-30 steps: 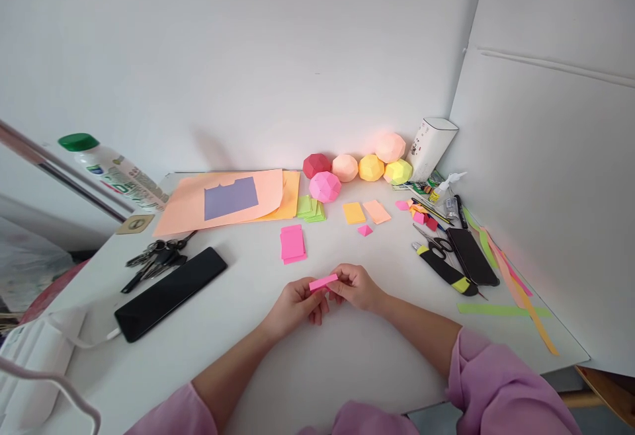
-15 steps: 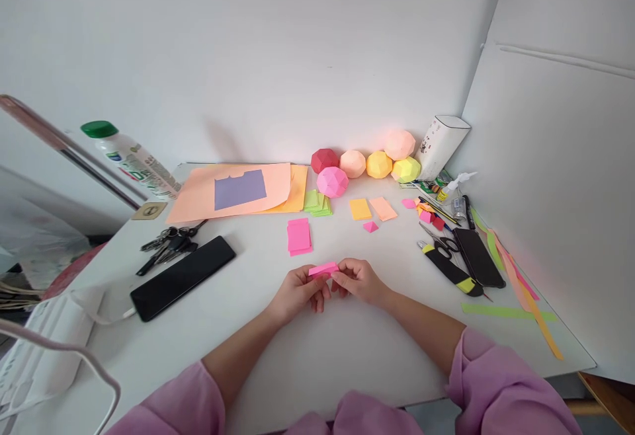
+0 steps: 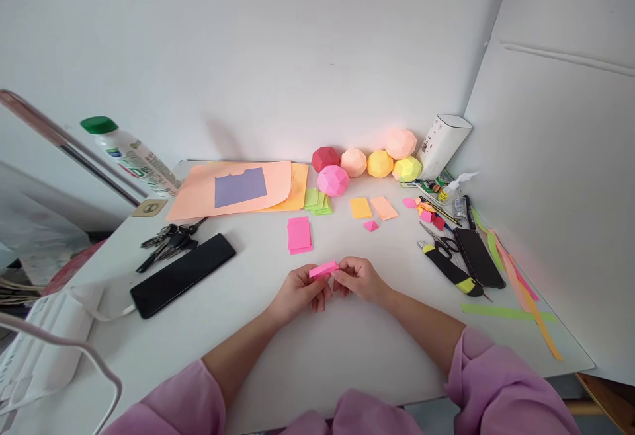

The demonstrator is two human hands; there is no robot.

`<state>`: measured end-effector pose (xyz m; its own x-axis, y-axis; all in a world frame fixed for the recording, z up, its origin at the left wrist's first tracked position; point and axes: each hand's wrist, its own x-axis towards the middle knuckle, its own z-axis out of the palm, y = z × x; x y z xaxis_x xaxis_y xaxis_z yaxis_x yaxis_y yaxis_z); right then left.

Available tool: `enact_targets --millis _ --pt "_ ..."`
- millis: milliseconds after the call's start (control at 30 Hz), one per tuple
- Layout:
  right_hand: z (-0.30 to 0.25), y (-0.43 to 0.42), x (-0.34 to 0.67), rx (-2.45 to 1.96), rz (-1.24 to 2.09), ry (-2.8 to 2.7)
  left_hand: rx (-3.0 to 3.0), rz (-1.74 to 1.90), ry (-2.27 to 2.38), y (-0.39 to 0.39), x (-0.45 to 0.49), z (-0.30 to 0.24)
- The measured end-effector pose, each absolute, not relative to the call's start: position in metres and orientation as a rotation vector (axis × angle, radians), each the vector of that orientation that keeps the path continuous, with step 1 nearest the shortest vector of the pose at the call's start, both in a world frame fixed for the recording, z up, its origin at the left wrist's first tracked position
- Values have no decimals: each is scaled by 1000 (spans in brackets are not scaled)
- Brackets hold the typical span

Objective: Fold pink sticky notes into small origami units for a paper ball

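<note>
A folded pink paper strip (image 3: pixel 323 269) is pinched between both hands just above the white table (image 3: pixel 307 349). My left hand (image 3: pixel 300 293) grips its left end with curled fingers. Its right end sits in the closed fingers of my right hand (image 3: pixel 358 278). A small stack of pink paper sheets (image 3: pixel 299 234) lies just behind the hands, and a tiny pink folded pyramid (image 3: pixel 370 226) sits to the right of it.
Several paper polyhedron balls (image 3: pixel 367 162) line the back wall. Large peach and orange sheets (image 3: pixel 233 187), green notes (image 3: pixel 317 201), keys (image 3: pixel 166 241) and a black phone (image 3: pixel 182 274) lie left. Scissors (image 3: pixel 446 253), a black case (image 3: pixel 478 257), glue (image 3: pixel 454 186) and paper strips (image 3: pixel 520 289) lie right.
The view shifted slightly, so everything sits a little higher and further right in the frame. Both hands keep their pinch on the pink strip with almost no movement.
</note>
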<state>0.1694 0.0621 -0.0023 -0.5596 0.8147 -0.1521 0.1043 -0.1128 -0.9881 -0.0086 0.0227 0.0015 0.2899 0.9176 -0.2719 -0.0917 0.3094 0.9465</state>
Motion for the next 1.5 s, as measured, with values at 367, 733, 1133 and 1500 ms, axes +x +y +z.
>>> enact_targets --millis 367,733,1133,1500 --pt "-1 58 167 -976 1729 -1642 1044 822 1067 20 -8 3" --pt "-2 56 166 -1033 1512 -1817 1135 803 1095 14 -5 1" --pt "-1 64 171 -935 1717 -1462 1060 885 1043 20 -9 1" --pt "-3 60 170 -895 1701 -1745 1141 808 1049 17 -6 -3"
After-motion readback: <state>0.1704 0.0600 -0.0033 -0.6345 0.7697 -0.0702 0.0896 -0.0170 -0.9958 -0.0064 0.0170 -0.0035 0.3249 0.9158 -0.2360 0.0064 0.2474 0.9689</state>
